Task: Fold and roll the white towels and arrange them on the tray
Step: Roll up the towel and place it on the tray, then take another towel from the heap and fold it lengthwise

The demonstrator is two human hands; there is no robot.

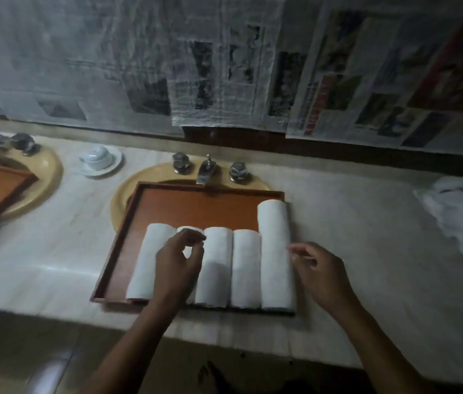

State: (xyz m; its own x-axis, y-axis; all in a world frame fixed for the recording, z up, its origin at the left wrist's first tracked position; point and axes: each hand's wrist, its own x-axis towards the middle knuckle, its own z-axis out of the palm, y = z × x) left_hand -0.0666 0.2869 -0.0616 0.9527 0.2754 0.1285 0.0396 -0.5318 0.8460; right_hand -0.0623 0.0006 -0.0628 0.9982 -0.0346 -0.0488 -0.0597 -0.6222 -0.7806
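While the left hand point(177, 265) hovers over the second roll point(189, 229), thumb and forefinger curl into a ring above its far end, and I can't tell whether they pinch cloth or close on nothing. Five rolled towels point(216, 265) lie side by side along the near edge of the wooden tray point(196, 209), which sits across the sink point(118, 203), probably to keep the counter point(352, 223) free for folding. Over to the right hand point(321, 274): the fingers are loose and fairly straight, holding nothing, with the tips at the outer flank of the long roll point(275, 251), touching or just beside it. My guess is that it's fencing the row in against the tray's right rim. The long roll reaches further back than the four short ones, with the near ends roughly level. There's a heap of loose white towels point(460, 206) on the counter to the right, so I'd say more rolling is due, and the bare tray behind the short rolls has room.
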